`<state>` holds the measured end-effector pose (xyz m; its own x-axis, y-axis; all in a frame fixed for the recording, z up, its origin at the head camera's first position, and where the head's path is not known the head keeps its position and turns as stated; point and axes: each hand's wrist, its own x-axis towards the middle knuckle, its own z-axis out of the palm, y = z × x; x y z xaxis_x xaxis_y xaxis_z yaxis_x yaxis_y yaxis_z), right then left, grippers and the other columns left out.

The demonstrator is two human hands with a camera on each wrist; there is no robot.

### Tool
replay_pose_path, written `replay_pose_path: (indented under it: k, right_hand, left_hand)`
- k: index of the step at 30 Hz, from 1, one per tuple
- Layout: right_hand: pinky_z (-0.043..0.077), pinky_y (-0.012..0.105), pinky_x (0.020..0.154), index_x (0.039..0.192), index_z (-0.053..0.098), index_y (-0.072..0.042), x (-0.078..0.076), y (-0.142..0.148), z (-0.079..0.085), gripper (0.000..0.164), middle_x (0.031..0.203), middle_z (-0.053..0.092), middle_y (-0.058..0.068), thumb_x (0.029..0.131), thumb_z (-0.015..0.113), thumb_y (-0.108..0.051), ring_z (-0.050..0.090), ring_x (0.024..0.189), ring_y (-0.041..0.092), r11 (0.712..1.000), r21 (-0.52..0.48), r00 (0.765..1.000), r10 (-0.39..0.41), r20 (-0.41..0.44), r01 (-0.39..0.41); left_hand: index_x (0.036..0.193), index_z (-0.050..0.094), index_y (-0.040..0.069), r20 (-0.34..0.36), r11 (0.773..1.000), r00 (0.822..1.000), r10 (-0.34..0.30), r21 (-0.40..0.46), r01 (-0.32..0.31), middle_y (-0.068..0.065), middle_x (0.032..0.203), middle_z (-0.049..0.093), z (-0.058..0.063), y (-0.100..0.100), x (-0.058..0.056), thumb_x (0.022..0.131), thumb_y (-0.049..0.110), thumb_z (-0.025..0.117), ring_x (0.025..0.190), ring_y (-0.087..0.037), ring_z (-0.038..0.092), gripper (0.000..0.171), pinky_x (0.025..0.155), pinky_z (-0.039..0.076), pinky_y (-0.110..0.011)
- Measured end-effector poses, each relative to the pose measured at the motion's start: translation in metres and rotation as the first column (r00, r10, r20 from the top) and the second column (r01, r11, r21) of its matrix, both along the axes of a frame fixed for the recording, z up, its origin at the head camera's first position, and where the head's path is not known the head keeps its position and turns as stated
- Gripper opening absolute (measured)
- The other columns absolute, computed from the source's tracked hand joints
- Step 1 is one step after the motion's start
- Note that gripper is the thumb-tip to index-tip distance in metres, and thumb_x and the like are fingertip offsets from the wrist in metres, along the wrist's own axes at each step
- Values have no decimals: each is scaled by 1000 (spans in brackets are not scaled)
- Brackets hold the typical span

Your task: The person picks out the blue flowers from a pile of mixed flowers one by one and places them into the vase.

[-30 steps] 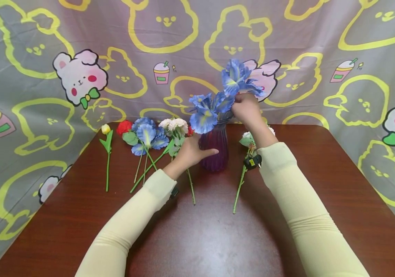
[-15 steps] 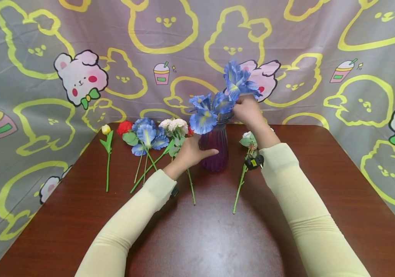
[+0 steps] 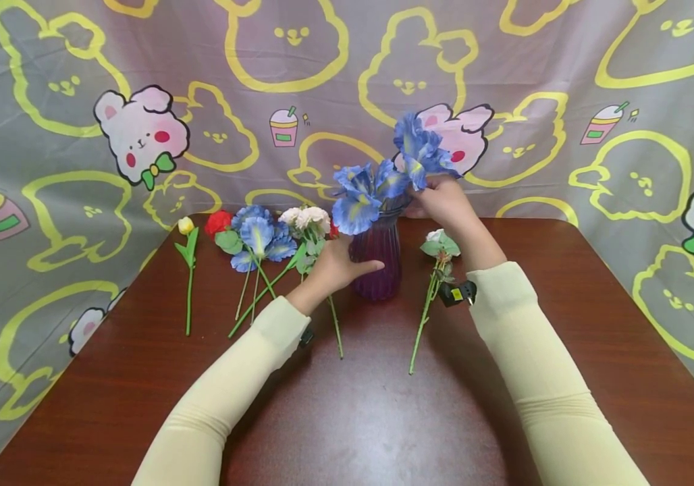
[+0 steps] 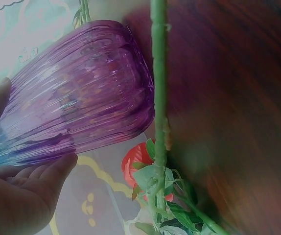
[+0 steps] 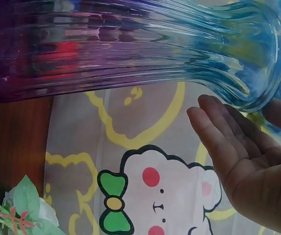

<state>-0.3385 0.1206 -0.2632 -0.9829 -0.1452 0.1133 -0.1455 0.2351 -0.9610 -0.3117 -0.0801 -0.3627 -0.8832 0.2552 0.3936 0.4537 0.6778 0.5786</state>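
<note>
A ribbed glass vase (image 3: 377, 263), purple below and turning blue toward its flared mouth, stands on the table. My left hand (image 3: 335, 266) grips its body, thumb across the front; the left wrist view shows fingers (image 4: 37, 181) along the other side. One blue iris (image 3: 356, 202) leans out over the vase's left rim. At the right rim, my right hand (image 3: 447, 202) pinches a second blue iris (image 3: 420, 152) just under its bloom. In the right wrist view, the lower fingers (image 5: 219, 132) extend beside the vase's neck. The pinch itself is partly hidden by petals and rim.
Left of the vase lie a yellow tulip (image 3: 185, 228), a red flower (image 3: 218, 224), blue irises (image 3: 257, 236) and white blossoms (image 3: 307, 219) with green stems. A white rose (image 3: 438, 243) lies to the right. A patterned cloth (image 3: 335, 81) hangs behind the table.
My right hand has shifted slightly down and right, its lower fingers spreading. The iris at it has sunk a little toward the vase. My left hand and the vase have stayed put.
</note>
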Motion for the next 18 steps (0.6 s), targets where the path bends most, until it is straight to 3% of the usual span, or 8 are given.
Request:
replay_pose_path:
  k: [6, 9, 14, 18]
  right_hand:
    - [48, 35, 74, 124, 45, 5, 6, 4, -2, 42, 112, 54, 22, 91, 47, -21, 62, 85, 23, 999, -40, 998, 33, 47, -31]
    - [47, 37, 77, 124, 45, 6, 9, 6, -5, 44, 112, 54, 23, 91, 48, -22, 60, 91, 27, 995, -82, 997, 60, 53, -55]
    - [45, 40, 81, 123, 46, 5, 13, 11, -12, 48, 113, 53, 24, 91, 47, -31, 56, 99, 29, 986, -84, 990, 144, -3, -144]
    - [41, 41, 85, 125, 42, 8, 13, 17, -22, 51, 122, 47, 23, 93, 41, -32, 51, 107, 28, 966, -81, 968, 243, -64, -247]
  left_hand:
    - [125, 46, 10, 5, 1000, 1000, 4, -2, -4, -11, 116, 55, 0, 0, 0, 66, 49, 72, 105, -22, 52, 76, 85, 41, -32]
    - [127, 45, 11, 8, 1000, 1000, 1, 1, -1, -10, 118, 54, 1, 0, 1, 66, 49, 72, 106, -21, 51, 76, 87, 40, -31]
    - [128, 43, 12, 2, 1000, 1000, -6, 8, 6, -9, 119, 53, 1, -1, 3, 66, 49, 72, 108, -20, 50, 78, 88, 39, -30]
    - [129, 43, 12, 3, 1000, 1000, -10, 8, 10, -10, 119, 53, 1, 0, 3, 66, 51, 71, 108, -20, 50, 79, 88, 39, -30]
